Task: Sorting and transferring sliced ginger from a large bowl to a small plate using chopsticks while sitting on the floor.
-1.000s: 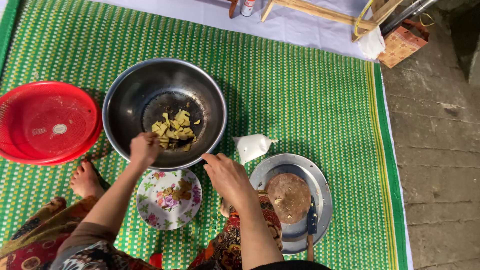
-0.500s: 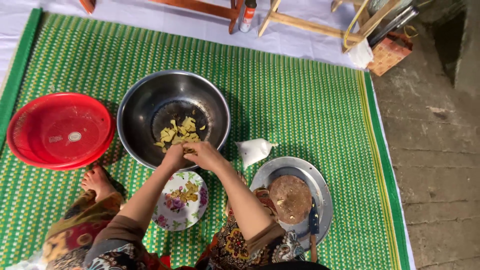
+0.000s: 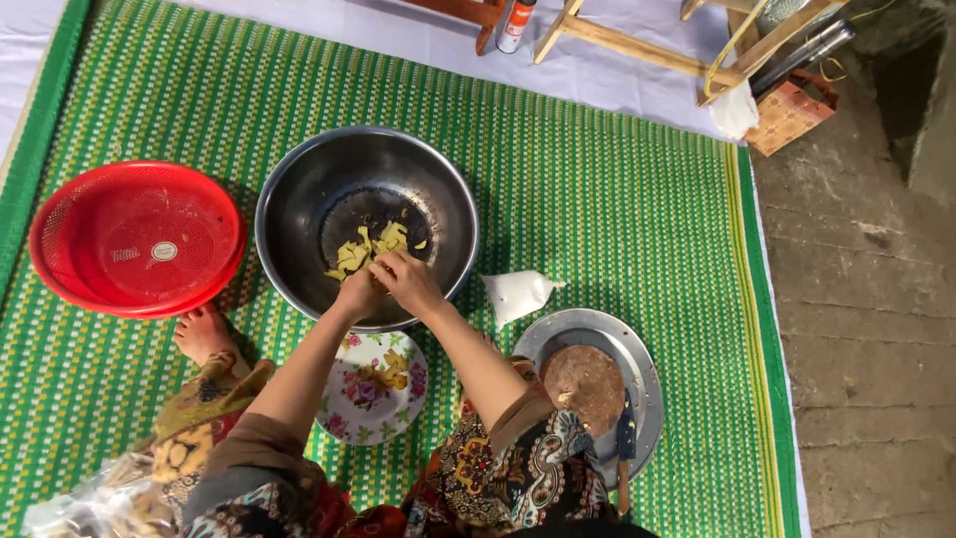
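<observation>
A large steel bowl sits on the green woven mat and holds yellow food pieces at its bottom. Both of my hands are inside the bowl at its near side. My left hand and my right hand press together on the yellow pieces, fingers curled into them. Just below the bowl lies a flowered plate with a few scraps on it.
A red plastic basket lies left of the bowl. A white plastic bag rests to the right. A steel tray holds a round brown block and a knife. Wooden furniture legs and a spray can stand at the top; bare concrete lies on the right.
My right hand has moved from beside the tray into the bowl and joined my left hand on the yellow pieces. The view has shifted slightly.
</observation>
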